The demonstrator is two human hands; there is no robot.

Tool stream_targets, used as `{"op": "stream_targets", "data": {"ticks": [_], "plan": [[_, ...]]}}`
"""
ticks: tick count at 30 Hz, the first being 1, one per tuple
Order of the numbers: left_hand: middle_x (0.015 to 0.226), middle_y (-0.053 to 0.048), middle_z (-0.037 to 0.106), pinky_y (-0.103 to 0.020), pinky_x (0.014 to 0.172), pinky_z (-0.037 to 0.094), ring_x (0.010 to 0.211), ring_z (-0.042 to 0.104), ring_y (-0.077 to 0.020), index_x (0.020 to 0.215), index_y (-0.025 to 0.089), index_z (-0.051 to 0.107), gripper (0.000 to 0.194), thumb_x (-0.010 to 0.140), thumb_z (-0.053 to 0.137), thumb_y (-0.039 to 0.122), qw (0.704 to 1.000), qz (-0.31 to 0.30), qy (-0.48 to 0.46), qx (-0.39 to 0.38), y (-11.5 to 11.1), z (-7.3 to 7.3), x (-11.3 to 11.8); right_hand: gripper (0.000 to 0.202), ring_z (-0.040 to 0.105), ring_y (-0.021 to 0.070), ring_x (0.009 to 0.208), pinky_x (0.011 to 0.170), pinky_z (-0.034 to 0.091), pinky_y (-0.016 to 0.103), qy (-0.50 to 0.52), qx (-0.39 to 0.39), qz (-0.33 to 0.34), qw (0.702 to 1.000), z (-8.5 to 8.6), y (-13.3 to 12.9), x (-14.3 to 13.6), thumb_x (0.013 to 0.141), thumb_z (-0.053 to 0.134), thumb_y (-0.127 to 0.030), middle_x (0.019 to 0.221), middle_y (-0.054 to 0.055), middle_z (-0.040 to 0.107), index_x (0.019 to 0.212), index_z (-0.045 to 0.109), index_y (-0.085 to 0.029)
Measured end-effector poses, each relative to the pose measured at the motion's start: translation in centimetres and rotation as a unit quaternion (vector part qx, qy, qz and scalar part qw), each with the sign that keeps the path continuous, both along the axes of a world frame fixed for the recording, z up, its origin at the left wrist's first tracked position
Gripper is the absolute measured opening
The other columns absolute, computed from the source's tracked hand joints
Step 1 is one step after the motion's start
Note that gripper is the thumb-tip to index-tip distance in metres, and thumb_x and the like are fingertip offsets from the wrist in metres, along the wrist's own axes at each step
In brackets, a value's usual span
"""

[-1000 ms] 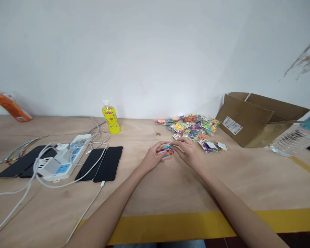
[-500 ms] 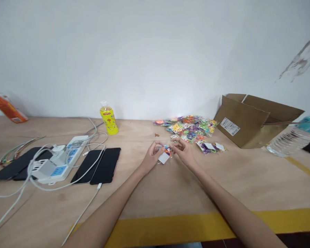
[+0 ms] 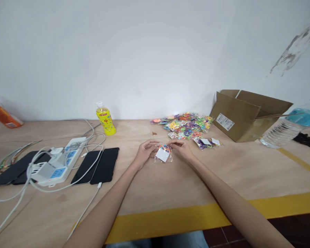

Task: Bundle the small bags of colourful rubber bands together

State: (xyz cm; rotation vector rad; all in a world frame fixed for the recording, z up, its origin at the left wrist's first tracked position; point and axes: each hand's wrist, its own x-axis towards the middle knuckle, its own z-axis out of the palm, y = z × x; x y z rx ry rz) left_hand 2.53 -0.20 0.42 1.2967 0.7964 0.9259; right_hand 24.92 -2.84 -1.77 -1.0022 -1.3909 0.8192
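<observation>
A small clear bag [image 3: 163,154] with colourful pieces and a white square label is held just above or on the wooden table, between both hands. My left hand [image 3: 146,152] pinches its upper left edge. At the upper right corner, the fingers of my right hand [image 3: 180,147] are closed on the same bag. Beyond my right hand lies a pile of similar colourful bags [image 3: 187,125]. Two bags with white labels [image 3: 206,142] rest at the pile's near right side.
An open cardboard box [image 3: 237,117] and a clear plastic bottle [image 3: 281,132] stand on the right. To the left are a yellow drink bottle [image 3: 106,120], dark phones [image 3: 105,166], a white power strip [image 3: 67,162] with cables, and an orange packet [image 3: 5,114].
My hands have moved slightly apart, and the bag between them now shows more fully, its label facing up. The camera view has shifted a little.
</observation>
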Motion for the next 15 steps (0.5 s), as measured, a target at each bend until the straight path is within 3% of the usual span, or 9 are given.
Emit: {"op": "stream_targets", "data": {"ticks": [6, 10, 15], "plan": [[0.093, -0.008, 0.077, -0.025, 0.061, 0.058, 0.082, 0.075, -0.0230, 0.081, 0.016, 0.062, 0.035, 0.070, 0.081, 0.044, 0.999, 0.026, -0.025, 0.003, -0.01, -0.32, 0.21, 0.014, 0.069, 0.0225, 0.082, 0.080, 0.054, 0.036, -0.007, -0.014, 0.010, 1.000, 0.05, -0.14, 0.47, 0.077, 0.074, -0.038, 0.084, 0.003, 0.077, 0.080, 0.079, -0.026], [0.092, -0.008, 0.077, -0.026, 0.066, 0.059, 0.081, 0.074, -0.0212, 0.078, 0.016, 0.062, 0.032, 0.070, 0.079, 0.042, 0.998, 0.047, -0.033, 0.024, 0.04, -0.52, 0.55, 0.011, 0.070, 0.0215, 0.080, 0.078, 0.054, 0.034, 0.004, -0.010, 0.016, 1.000, 0.03, -0.20, 0.40, 0.078, 0.071, -0.034, 0.082, 0.002, 0.077, 0.079, 0.079, -0.026], [0.096, -0.009, 0.076, -0.027, 0.064, 0.060, 0.089, 0.075, -0.0248, 0.083, 0.017, 0.058, 0.034, 0.072, 0.079, 0.042, 0.999, 0.043, -0.029, 0.017, -0.07, -0.30, 0.38, 0.015, 0.070, 0.0214, 0.081, 0.077, 0.054, 0.033, -0.038, 0.016, -0.022, 0.999, -0.17, -0.07, 0.61, 0.080, 0.067, -0.033, 0.083, 0.004, 0.077, 0.079, 0.079, -0.025]]}}
